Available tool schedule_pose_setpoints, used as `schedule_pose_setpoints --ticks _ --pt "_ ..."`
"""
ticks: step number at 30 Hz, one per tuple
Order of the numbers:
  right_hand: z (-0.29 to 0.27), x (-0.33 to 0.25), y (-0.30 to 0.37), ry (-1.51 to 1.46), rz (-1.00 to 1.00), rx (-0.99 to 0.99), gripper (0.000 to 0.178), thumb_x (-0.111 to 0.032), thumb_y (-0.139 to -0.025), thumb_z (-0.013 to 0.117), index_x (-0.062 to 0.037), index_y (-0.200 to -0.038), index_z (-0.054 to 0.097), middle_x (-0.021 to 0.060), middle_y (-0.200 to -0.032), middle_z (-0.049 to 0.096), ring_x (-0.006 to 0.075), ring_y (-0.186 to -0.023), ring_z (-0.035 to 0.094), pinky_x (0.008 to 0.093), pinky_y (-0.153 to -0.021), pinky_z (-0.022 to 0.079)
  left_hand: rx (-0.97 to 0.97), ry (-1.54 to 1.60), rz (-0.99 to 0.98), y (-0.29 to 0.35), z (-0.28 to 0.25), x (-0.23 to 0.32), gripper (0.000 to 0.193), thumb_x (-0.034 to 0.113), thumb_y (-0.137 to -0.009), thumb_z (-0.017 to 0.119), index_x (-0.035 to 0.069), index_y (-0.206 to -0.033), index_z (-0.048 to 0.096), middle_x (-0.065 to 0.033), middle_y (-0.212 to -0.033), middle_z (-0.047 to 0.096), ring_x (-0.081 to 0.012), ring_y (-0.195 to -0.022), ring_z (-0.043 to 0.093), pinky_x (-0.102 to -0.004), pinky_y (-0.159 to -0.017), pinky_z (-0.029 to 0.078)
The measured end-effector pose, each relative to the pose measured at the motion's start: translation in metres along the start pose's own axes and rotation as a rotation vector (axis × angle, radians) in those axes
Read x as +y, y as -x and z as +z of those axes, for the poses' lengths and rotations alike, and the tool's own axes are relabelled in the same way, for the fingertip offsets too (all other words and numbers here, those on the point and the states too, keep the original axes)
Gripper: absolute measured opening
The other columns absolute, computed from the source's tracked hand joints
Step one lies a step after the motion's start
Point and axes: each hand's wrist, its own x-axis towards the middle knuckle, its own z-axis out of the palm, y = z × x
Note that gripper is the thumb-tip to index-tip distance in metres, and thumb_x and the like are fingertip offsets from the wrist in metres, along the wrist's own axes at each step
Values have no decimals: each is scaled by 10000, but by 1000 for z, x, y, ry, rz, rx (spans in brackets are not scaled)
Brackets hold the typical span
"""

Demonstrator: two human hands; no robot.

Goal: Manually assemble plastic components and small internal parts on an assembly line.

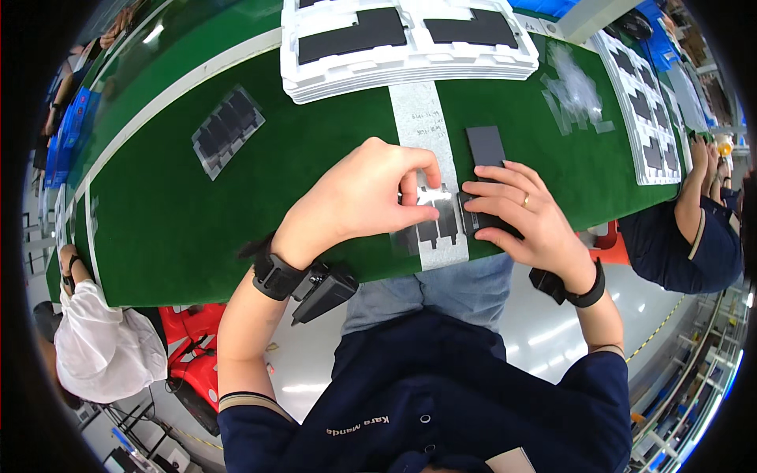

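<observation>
On the table just in front of me lies a clear film sheet with dark strips (448,221), partly covered by my left hand (355,193). That hand is curled, its thumb tip on the sheet and its index finger bent above; whatever its fingers pinch is too small to make out. My right hand (530,211), a ring on one finger, lies with fingers spread over the lower part of a flat black L-shaped piece (485,144). This piece sits at the sheet's right side, its upper end showing beyond my fingers.
Stacked white trays (410,75) holding black pieces stand at the far side. Another dark-stripped film sheet (229,130) lies left. A heap of clear film scraps (576,87) and another white tray (650,162) are right. A pale strip (414,110) crosses the green table (158,236). People sit on both sides.
</observation>
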Motion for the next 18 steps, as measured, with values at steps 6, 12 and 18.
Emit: schedule_pose_setpoints --ticks 6,12,18 --pt "9 -4 -3 -67 22 78 294 -142 -666 709 -108 -943 616 16 -1118 575 242 -1149 472 469 -1014 298 -9 -12 0 0 -1 1 216 84 -672 723 35 -829 583 -25 -497 542 -77 -401 496 -193 -407 371" --pt "12 -1 -3 -70 1 106 269 -145 -669 706 -99 -925 636 25 -1109 577 242 -1142 477 469 -1003 313 -23 8 -9 -2 -1 0 214 85 -675 721 36 -830 583 -32 -499 544 -82 -407 505 -194 -408 373" --pt "10 -3 -5 -41 -11 99 281 -152 -662 708 -102 -930 639 33 -1093 584 244 -1130 486 466 -1003 312 0 11 -7 -1 0 -1 213 94 -676 722 44 -832 586 -31 -502 546 -84 -405 502 -196 -410 373"
